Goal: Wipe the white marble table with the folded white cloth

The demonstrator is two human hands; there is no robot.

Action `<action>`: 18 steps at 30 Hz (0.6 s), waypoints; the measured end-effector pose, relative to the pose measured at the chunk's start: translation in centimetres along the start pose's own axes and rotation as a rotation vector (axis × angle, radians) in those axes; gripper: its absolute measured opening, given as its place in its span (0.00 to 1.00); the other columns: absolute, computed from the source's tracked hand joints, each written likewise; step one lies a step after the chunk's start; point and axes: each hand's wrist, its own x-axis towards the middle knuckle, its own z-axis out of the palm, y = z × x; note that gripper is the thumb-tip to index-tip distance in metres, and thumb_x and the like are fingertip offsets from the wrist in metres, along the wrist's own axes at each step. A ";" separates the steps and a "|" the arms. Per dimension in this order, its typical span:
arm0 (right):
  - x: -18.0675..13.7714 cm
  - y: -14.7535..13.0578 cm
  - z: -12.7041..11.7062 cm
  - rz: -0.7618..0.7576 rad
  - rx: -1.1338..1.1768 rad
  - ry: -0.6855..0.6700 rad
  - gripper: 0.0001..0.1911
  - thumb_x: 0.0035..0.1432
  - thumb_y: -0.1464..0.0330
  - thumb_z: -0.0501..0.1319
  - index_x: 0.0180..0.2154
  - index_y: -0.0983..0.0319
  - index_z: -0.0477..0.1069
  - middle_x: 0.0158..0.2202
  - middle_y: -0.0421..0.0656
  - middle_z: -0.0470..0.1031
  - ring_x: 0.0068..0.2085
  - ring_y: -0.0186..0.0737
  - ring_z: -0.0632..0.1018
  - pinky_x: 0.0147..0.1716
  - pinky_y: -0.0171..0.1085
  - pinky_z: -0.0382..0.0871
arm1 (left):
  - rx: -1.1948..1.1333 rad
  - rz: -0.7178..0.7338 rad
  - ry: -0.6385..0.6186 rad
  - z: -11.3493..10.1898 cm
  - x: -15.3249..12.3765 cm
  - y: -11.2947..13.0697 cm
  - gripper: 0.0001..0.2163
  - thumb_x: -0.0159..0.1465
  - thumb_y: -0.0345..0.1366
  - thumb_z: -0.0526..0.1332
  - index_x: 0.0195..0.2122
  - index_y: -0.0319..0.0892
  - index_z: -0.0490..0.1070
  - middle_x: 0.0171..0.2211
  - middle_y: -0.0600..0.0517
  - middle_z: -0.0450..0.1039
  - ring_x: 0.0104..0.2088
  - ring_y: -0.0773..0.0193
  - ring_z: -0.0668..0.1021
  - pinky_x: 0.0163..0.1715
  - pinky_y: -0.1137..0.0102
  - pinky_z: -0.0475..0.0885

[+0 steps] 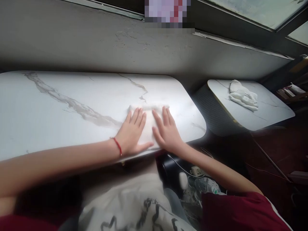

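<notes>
Both the left hand point(130, 134) and the right hand point(168, 134) lay palm down on a white cloth point(148, 126), a little apart, fingers open and extended. The cloth rested near the front edge of a marbled tabletop point(57, 125), its far side raised in a ridge. A red bracelet point(118, 147) circled the left wrist. On a second tabletop point(271, 112) to the right lay a crumpled white bundle point(244, 96).

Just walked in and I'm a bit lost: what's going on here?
A person's left hand and right hand lie palm down, fingers extended, on a white cloth by the near edge of a marbled table. Some rumpled white fabric lies on a second table to the right.
</notes>
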 end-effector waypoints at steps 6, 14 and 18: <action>0.3 -2.2 0.2 -0.052 0.054 0.013 0.40 0.69 0.57 0.45 0.74 0.53 0.26 0.76 0.47 0.42 0.75 0.65 0.42 0.67 0.69 0.52 | -0.089 -0.024 0.057 0.3 -2.3 -1.3 0.48 0.61 0.64 0.52 0.73 0.31 0.49 0.73 0.37 0.47 0.74 0.40 0.46 0.72 0.48 0.44; 10.8 -3.1 3.4 -0.093 0.031 0.019 0.35 0.72 0.52 0.38 0.74 0.58 0.44 0.75 0.50 0.45 0.74 0.66 0.47 0.68 0.64 0.50 | -0.042 -0.135 0.087 -0.8 1.2 -9.3 0.45 0.64 0.60 0.49 0.72 0.30 0.48 0.74 0.37 0.45 0.74 0.43 0.48 0.71 0.52 0.43; 16.9 -3.7 5.9 -0.144 0.017 0.067 0.37 0.71 0.49 0.35 0.74 0.57 0.40 0.75 0.49 0.45 0.73 0.67 0.47 0.67 0.67 0.49 | -0.083 -0.145 0.114 -0.7 2.7 -14.8 0.48 0.61 0.66 0.48 0.73 0.34 0.46 0.74 0.39 0.43 0.74 0.40 0.47 0.70 0.50 0.40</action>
